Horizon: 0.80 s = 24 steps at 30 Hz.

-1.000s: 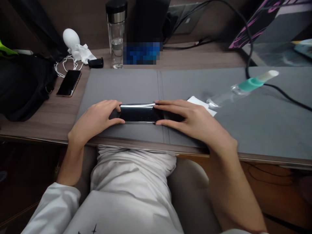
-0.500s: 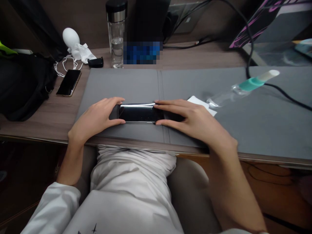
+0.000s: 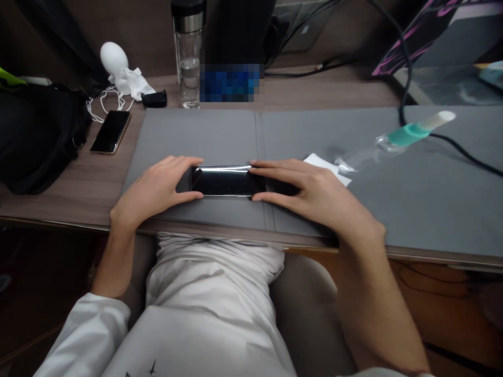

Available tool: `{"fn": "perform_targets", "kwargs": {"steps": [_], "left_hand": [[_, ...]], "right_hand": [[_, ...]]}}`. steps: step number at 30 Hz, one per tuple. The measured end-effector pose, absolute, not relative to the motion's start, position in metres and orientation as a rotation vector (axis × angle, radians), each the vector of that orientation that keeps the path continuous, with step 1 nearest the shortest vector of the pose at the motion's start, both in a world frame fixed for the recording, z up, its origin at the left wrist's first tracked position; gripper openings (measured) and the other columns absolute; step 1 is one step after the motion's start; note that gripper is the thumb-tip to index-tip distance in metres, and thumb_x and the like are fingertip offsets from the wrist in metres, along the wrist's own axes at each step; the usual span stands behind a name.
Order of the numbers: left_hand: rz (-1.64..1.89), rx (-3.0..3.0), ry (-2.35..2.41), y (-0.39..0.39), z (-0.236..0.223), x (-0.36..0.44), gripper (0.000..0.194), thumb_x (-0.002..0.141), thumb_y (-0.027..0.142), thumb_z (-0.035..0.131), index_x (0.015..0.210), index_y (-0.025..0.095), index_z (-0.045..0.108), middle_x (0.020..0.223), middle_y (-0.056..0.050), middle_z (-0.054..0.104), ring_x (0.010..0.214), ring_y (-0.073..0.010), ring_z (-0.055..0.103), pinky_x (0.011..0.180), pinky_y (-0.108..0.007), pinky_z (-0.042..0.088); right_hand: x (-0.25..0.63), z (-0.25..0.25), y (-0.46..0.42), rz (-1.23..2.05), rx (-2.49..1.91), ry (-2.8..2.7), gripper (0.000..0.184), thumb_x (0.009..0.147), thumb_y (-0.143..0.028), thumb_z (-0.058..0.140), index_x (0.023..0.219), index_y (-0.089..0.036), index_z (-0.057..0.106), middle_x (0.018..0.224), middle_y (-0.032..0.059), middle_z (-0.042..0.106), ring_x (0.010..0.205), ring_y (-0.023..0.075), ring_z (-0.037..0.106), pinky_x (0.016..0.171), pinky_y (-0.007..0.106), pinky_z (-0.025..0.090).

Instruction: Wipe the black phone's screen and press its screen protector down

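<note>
The right hand (image 3: 320, 191) clamps the black phone (image 3: 223, 181) between thumb and fingers; around its left end, the left hand (image 3: 159, 186) holds thumb and fingers apart, perhaps touching.

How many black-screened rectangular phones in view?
2. A glossy black rectangular phone on the grey mat, between left hand and right hand; a gold-edged black rectangular phone on the brown wood-grain desk, left of the mat. Others may be hidden.
</note>
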<state>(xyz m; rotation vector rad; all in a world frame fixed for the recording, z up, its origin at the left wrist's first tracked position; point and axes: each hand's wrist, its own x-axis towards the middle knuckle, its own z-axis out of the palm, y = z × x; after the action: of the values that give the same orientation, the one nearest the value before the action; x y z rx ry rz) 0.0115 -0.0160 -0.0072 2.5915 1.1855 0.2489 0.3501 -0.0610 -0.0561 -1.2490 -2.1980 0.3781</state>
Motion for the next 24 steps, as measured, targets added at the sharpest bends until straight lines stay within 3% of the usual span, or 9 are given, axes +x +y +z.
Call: {"fn": "perform_targets", "kwargs": {"steps": [6,24], "left_hand": [[0.256,2.591,1.150,-0.0149,-0.0092,0.0109,0.057,0.105,0.046,0.074,0.156,0.025,0.058,0.151,-0.008,0.070,0.140,-0.0309,0.063,0.119,-0.043,0.049],[0.287,2.596,1.118,-0.0152,-0.0105,0.0118,0.063,0.104,0.041,0.077,0.161,0.028,0.054,0.158,-0.006,0.068,0.141,-0.0299,0.062,0.119,-0.043,0.049]], "right_hand": [[0.3501,-0.0569,-0.0608,0.371,-1.253,-2.209,0.049,0.104,-0.059,0.072,0.147,-0.035,0.075,0.152,0.0063,0.075,0.135,0.0375,0.073,0.119,0.058,0.057],[0.3500,-0.0554,-0.0611,0.368,-1.268,-2.226,0.050,0.105,-0.061,0.070,0.148,-0.035,0.073,0.152,0.0082,0.074,0.135,0.0382,0.073,0.117,0.060,0.058]]}}
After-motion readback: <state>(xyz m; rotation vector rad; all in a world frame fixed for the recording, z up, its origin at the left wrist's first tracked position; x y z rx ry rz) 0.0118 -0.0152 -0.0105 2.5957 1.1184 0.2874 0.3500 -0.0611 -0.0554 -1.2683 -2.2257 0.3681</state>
